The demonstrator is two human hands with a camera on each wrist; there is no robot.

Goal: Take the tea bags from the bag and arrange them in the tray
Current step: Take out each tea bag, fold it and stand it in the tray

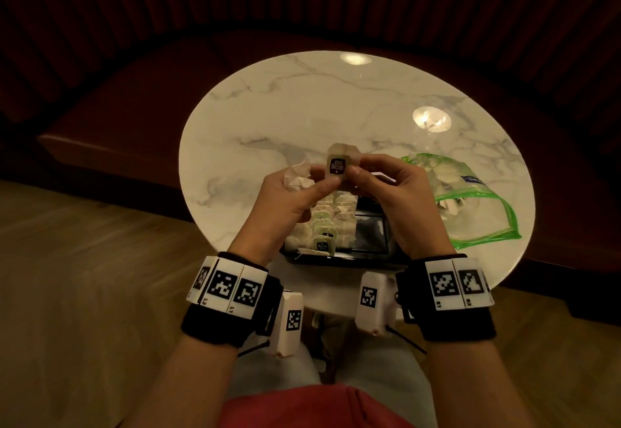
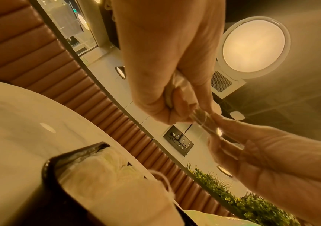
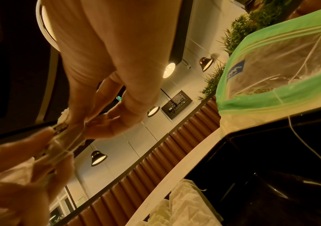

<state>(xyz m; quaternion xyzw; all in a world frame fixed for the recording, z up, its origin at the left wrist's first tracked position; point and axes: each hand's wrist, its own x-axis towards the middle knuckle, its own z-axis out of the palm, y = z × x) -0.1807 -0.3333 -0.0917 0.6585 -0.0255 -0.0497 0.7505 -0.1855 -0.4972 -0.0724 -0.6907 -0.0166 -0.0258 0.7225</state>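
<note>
I had one tea bag (image 1: 338,166) raised between my two hands, its labelled tag facing me, above the far end of the tray. My left hand (image 1: 295,199) pinched its left edge between thumb and fingers, and a few more crumpled tea bags (image 1: 297,177) were bunched in that same palm. My right hand (image 1: 400,199) pinched the right edge, so the two hands met on the one bag; the left wrist view showed the fingertips (image 2: 216,117) of the right hand closing on it from the side. Beneath my hands sat the black tray (image 1: 373,256), with rows of tea bags (image 1: 331,222) standing in its left half, under my left hand, and the part below my right hand showing dark. Just beyond my right hand lay the clear bag (image 1: 470,199) with the green zip edge, mouth open, pale tea bags inside. All of it rested on the round marble table (image 1: 302,108).
</note>
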